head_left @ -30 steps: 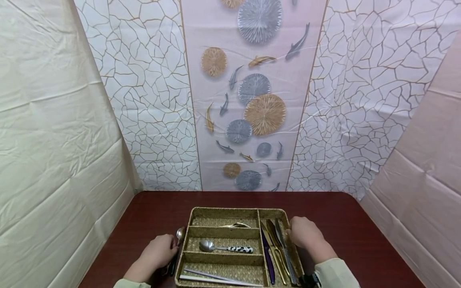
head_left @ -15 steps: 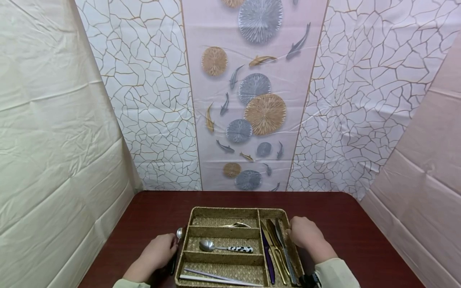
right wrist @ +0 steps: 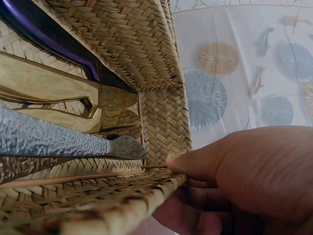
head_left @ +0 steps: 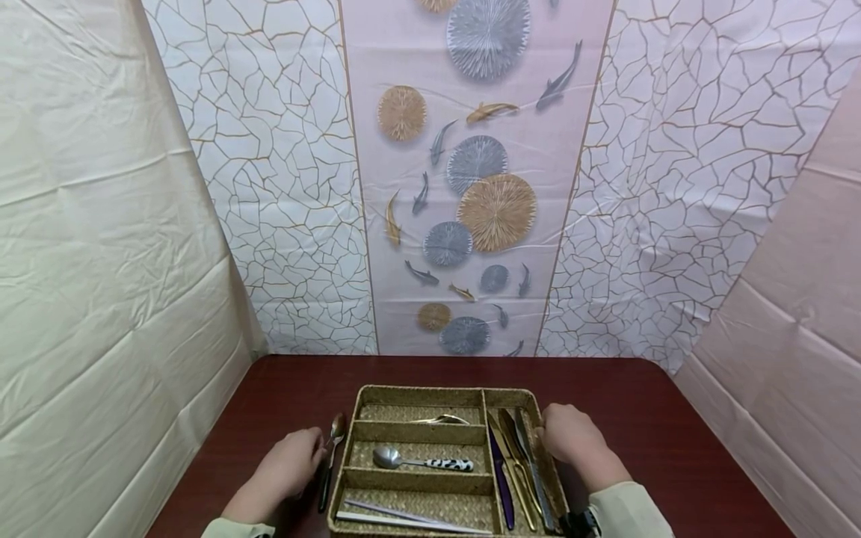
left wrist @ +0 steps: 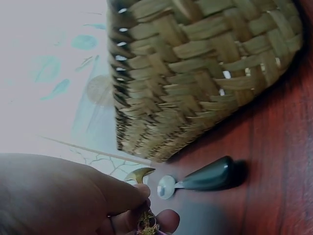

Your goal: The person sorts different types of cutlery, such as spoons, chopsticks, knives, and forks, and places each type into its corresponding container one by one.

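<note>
My left hand [head_left: 289, 463] pinches a gold spoon [left wrist: 140, 174] with an ornate handle, just left of the wicker tray [left wrist: 210, 58]. On the table beside it lies a spoon with a dark handle [left wrist: 210, 174], seen also in the head view. At the tray's right side, my right hand [head_left: 572, 433] grips the woven rim near the far corner, thumb on top and fingers outside. Inside the right compartment are several knives: a purple one [right wrist: 49, 36], gold ones [right wrist: 49, 81] and one with a hammered silver handle [right wrist: 54, 134].
The tray's middle compartment holds a spoon with a black-and-white handle [head_left: 449, 465]. Pale chopsticks [head_left: 410, 522] lie in the front one, and shiny cutlery [head_left: 444, 419] in the back one. A patterned cloth [head_left: 464, 187] hangs behind the dark red table [head_left: 296, 381].
My left hand has shifted slightly left, away from the tray, exposing more of the dark-handled spoon. A gold spoon bowl now shows past its fingers. The right hand stays on the rim.
</note>
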